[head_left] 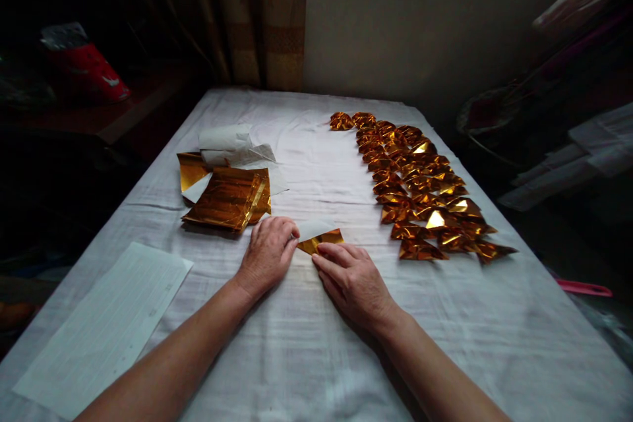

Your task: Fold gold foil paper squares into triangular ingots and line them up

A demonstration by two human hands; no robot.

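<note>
The tabletop (306,356) wears a plain white cloth. The sheet of paper (320,236) under the hands shows shiny gold foil on one face and white on its turned-up flap. The stack of sheets (228,201) is the same metallic gold-orange with faint stripes. The folded pieces (420,188) gleam amber-gold. The lined paper (106,326) is pale grey-white. The curtain (262,20) is brown with tan bands.

Dim scene with soft light falling from above and ahead of the hands (316,264). The white cloth (316,356) under them is brightest; the gold foil pieces (425,191) to their right show glints. Far left and right edges sink into shadow, stretched by wide-angle distortion.
</note>
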